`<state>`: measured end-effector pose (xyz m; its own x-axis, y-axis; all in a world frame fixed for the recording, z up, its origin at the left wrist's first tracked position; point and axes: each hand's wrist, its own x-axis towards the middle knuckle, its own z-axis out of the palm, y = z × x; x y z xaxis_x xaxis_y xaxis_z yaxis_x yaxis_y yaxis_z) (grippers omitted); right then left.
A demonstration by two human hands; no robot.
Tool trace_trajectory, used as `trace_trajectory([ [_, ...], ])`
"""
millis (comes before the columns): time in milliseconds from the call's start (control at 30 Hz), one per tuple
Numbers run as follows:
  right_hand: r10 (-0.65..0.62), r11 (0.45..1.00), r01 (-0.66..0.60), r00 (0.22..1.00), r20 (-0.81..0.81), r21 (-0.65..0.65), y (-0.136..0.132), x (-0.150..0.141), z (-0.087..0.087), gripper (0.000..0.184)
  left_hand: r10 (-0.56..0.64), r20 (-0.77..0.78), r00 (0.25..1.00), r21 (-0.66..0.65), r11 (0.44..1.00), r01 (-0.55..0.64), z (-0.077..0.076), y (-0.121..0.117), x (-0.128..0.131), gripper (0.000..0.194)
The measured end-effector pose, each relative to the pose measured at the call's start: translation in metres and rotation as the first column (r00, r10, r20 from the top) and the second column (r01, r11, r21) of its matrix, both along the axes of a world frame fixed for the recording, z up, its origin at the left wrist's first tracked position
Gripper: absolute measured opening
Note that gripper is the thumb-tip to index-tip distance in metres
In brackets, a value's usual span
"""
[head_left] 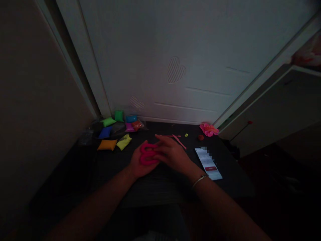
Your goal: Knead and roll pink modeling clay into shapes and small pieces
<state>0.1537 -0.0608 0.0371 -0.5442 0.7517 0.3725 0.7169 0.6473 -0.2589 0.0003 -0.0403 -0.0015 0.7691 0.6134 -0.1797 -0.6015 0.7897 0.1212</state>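
Note:
In the middle of the table, a bright pink roll of modelling clay [147, 158], bent into loops, lies across the upturned palm of my left hand [137, 164]. Coming from the right, my right hand [173, 154] has its curved fingers on the clay's right end, which they partly hide. Just beyond my right hand lie thin pink modelling tools [180, 142]. A tiny yellow-green piece [186, 135] and a small reddish lump [200, 137] sit farther right.
Clay packets, including an orange one [107, 145] and a yellow one [124, 142], spread over the back left. A lit phone [208, 164] lies right of my right hand, with a pink ruffled object [209, 130] behind it. A white panel [150, 67] closes off the dark table's [155, 194] back.

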Motion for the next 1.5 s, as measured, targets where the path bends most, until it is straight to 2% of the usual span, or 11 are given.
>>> trace_trajectory([
  [233, 0.005, 1.0, -0.005, 1.0, -0.008, -0.005, -0.002, 0.0, -0.001, 0.019, -0.004, -0.044, 0.999, 0.019, 1.0, 0.005, 0.001, -0.001, 0.0, 0.04],
  [367, -0.013, 0.996, -0.001, 0.989, -0.15, -0.09, -0.005, 0.003, -0.002, 0.028, 0.028, -0.041, 0.999, 0.024, 0.999, -0.027, 0.002, -0.001, 0.001, 0.041],
  [567, -0.053, 0.993, 0.018, 0.956, -0.289, -0.121, -0.008, 0.017, -0.002, 0.016, 0.025, -0.027, 0.999, 0.051, 0.998, -0.024, 0.003, -0.001, 0.0, 0.05],
  [733, -0.13, 0.991, 0.121, 0.969, -0.212, -0.057, -0.009, 0.029, -0.004, 0.014, 0.072, -0.052, 0.996, 0.064, 0.996, -0.069, 0.0, 0.001, 0.0, 0.053],
  [1033, -0.07, 0.997, 0.068, 0.996, 0.061, 0.034, -0.01, 0.011, 0.006, 0.018, 0.045, -0.001, 0.999, 0.076, 0.996, -0.044, 0.002, 0.001, 0.0, 0.049],
  [1133, -0.062, 0.998, 0.061, 0.997, 0.042, 0.009, -0.009, 0.01, 0.002, 0.017, 0.04, -0.002, 0.999, 0.062, 0.997, -0.04, 0.003, 0.0, -0.001, 0.046],
  [1333, -0.098, 0.993, 0.09, 0.989, -0.115, -0.07, -0.01, 0.012, -0.006, 0.017, 0.04, 0.0, 0.999, 0.061, 0.997, -0.04, 0.004, -0.001, 0.0, 0.047],
  [1500, -0.122, 0.988, 0.106, 0.983, -0.14, -0.114, -0.012, 0.012, -0.01, 0.014, 0.007, -0.028, 1.0, 0.048, 0.999, -0.005, 0.003, -0.002, -0.001, 0.045],
])
